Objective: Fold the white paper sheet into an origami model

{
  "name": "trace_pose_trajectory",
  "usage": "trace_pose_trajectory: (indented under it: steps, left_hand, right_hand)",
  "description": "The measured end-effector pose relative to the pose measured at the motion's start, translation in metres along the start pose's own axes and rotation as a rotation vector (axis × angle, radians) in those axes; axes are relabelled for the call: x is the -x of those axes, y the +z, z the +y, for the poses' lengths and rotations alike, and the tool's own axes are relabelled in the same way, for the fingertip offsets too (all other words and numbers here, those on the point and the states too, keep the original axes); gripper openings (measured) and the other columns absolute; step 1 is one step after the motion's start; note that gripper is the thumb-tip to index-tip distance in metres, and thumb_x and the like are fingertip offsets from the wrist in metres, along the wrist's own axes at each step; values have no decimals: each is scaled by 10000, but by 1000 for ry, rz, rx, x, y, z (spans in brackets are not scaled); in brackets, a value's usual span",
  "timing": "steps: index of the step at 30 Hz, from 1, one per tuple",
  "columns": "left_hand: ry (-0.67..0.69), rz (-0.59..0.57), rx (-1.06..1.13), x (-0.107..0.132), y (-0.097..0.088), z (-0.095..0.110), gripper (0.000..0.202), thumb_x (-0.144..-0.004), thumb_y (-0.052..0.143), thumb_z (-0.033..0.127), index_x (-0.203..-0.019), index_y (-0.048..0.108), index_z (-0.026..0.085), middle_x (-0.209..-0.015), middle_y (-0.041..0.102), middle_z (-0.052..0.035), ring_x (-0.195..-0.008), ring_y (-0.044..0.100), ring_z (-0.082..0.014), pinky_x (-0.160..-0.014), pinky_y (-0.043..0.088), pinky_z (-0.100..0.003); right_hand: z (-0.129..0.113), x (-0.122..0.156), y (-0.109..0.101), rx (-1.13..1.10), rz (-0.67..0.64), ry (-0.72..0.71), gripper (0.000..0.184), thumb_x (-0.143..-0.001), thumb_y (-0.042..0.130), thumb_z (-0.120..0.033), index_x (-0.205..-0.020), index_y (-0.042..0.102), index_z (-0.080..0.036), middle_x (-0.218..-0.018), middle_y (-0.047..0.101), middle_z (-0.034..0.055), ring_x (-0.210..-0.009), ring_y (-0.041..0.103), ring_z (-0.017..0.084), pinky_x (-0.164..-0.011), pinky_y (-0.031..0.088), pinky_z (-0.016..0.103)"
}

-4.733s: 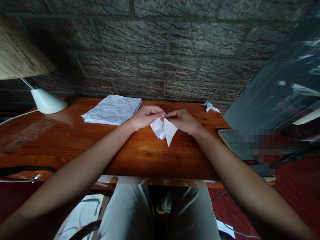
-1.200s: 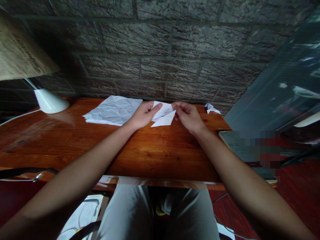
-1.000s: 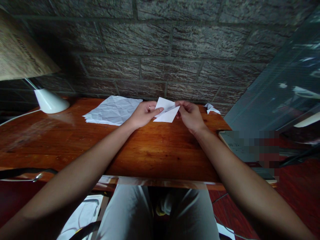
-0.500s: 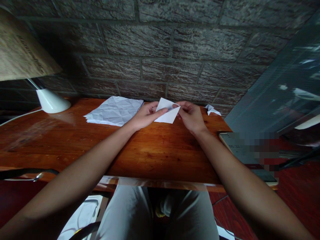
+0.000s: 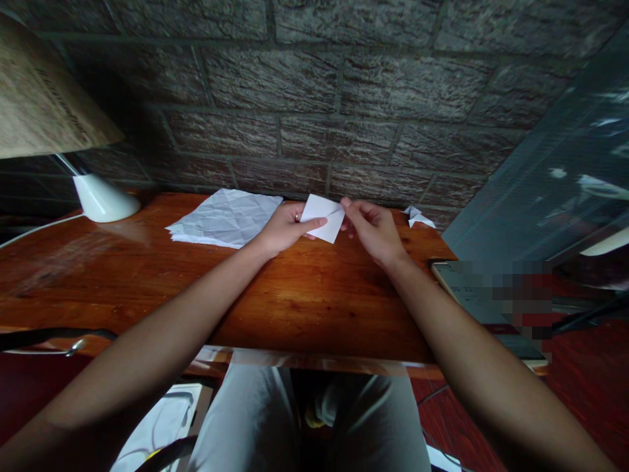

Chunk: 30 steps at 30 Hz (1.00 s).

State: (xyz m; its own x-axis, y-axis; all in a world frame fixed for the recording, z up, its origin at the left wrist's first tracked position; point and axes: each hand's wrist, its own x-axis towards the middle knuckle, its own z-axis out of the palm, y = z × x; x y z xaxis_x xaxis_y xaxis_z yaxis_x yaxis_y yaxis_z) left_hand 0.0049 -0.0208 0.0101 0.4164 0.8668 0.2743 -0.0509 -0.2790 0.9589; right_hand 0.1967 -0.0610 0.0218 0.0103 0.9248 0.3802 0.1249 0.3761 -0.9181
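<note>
A small folded white paper piece (image 5: 323, 216) is held up just above the far part of the wooden table (image 5: 275, 295). My left hand (image 5: 285, 228), with a ring on one finger, pinches its left side, thumb across the front. My right hand (image 5: 374, 229) pinches its upper right corner with closed fingers. Both hands are close together near the brick wall.
A stack of creased white sheets (image 5: 223, 217) lies left of my hands. A white lamp base (image 5: 104, 198) and its shade (image 5: 44, 105) stand at the far left. A small folded paper scrap (image 5: 417, 217) lies at the far right, a flat device (image 5: 479, 298) at the right edge.
The folded paper was turned and lifted from hanging point-down near the table to being held upright farther back. It now looks more compact, with both hands still pinching it.
</note>
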Motion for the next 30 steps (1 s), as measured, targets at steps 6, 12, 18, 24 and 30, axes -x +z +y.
trace_pose_trajectory:
  steps: [6, 12, 18, 24, 30]
  left_hand:
    - [-73, 19, 44, 2, 1, 4, 453, -707, 850, 519, -942, 780, 138, -925, 789, -97, -792, 708, -170, -653, 569, -254]
    - [-47, -8, 35, 0, -1, 3, 471, -789, 773, 587, -914, 758, 133, -892, 780, -92, -748, 705, -154, -663, 591, -256]
    - [39, -24, 73, -3, -3, 3, 477, -822, 749, 568, -1004, 719, 129, -897, 753, -77, -749, 684, -144, -647, 580, -249]
    - [91, 28, -69, -1, -4, 3, 407, -729, 836, 496, -883, 743, 131, -794, 735, -30, -691, 632, -131, -626, 498, -233]
    - [103, -46, -69, -1, -3, 1, 447, -787, 768, 567, -900, 749, 135, -774, 730, -34, -666, 632, -126, -601, 491, -227]
  right_hand:
    - [8, -3, -2, -26, 19, 13, 496, -734, 793, -637, -901, 723, -175, -659, 645, -2, -574, 519, 102, -493, 363, 234]
    - [9, -5, -3, -40, 30, 4, 490, -747, 788, -628, -910, 721, -171, -654, 646, -1, -552, 491, 96, -493, 349, 238]
    - [5, -5, -6, -35, 25, 72, 484, -733, 792, -619, -898, 719, -169, -706, 677, 20, -603, 544, 111, -512, 376, 233]
    - [1, 3, -3, -23, -142, 98, 420, -699, 840, -548, -838, 736, -166, -735, 681, 7, -617, 516, 96, -541, 355, 234]
    - [-2, 4, -2, 7, -196, 79, 455, -728, 799, -605, -847, 749, -168, -720, 668, 0, -606, 487, 99, -558, 352, 249]
